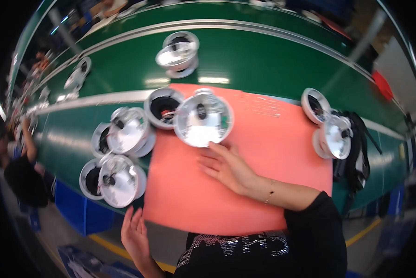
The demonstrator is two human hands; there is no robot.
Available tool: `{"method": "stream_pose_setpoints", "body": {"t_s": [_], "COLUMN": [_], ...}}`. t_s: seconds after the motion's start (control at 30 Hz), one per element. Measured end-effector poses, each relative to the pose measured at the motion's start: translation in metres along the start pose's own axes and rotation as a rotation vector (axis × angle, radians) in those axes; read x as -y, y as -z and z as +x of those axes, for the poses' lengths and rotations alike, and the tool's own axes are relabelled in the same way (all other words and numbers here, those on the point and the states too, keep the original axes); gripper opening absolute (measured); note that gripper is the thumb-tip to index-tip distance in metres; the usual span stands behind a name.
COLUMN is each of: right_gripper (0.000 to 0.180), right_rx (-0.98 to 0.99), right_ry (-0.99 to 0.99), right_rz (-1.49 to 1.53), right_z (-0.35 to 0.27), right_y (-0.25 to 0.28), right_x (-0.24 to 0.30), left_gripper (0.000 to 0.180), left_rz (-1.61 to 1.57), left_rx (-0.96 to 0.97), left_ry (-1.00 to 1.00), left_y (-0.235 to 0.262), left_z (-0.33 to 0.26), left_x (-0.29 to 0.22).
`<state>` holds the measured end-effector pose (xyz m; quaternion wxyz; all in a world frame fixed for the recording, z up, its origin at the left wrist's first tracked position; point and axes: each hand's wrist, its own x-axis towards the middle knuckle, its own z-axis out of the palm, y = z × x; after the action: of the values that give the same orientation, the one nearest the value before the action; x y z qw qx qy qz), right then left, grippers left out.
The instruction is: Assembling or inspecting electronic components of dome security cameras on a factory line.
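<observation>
One white round housing (pixel 203 130), upper centre of frame, looks light, stiff and slick, its shiny inside easily scratched, best lifted by the outer rim (pixel 196 144), where the right hand (pixel 230 169) lies loosely spread, contact unclear; left hand (pixel 135 231), lower left, slack and empty.

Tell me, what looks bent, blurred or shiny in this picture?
In the head view, the metal rail bows upward from fisheye distortion; white glare streaks the green belt; the right hand looks slightly blurred; the corners fall to black.

A co-worker (pixel 25 183), a blue bin (pixel 73 206) and a yellow floor line (pixel 110 247) appear left.
</observation>
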<state>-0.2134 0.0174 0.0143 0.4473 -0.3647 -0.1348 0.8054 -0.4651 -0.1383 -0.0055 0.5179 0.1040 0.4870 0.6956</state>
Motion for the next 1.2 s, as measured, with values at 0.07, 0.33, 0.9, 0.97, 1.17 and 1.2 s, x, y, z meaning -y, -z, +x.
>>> {"method": "stream_pose_setpoints", "body": {"t_s": [0.07,0.33,0.9,0.97,1.17,1.2], "right_gripper": [0.067,0.061,0.07,0.07,0.072,0.073], "right_rx": [0.037,0.061,-0.565,-0.488,-0.312,-0.28], "right_ry": [0.081,0.15,0.571,0.61,0.575,0.531], "right_rz": [0.029,-0.444,-0.576,-0.463,-0.496,-0.53], "right_z": [-0.001,-0.07,-0.173,-0.172,-0.172,-0.168], "right_y": [0.001,0.052,0.19,0.196,0.18,0.177], "right_x": [0.014,0.054,0.156,0.156,0.158,0.159], "left_gripper": [0.033,0.031,0.05,0.033,0.048,0.051], "left_rz": [-0.093,0.171,0.562,0.532,0.203,0.168], "left_rx": [0.064,0.679,0.89,0.945,0.864,0.816], "left_ry": [0.072,0.484,0.661,0.689,0.575,0.547], "left_y": [-0.009,-0.115,-0.43,-0.429,-0.356,-0.337], "left_z": [-0.009,0.001,0.048,0.049,0.044,0.039], "left_x": [0.008,0.031,0.233,0.24,0.194,0.18]}}
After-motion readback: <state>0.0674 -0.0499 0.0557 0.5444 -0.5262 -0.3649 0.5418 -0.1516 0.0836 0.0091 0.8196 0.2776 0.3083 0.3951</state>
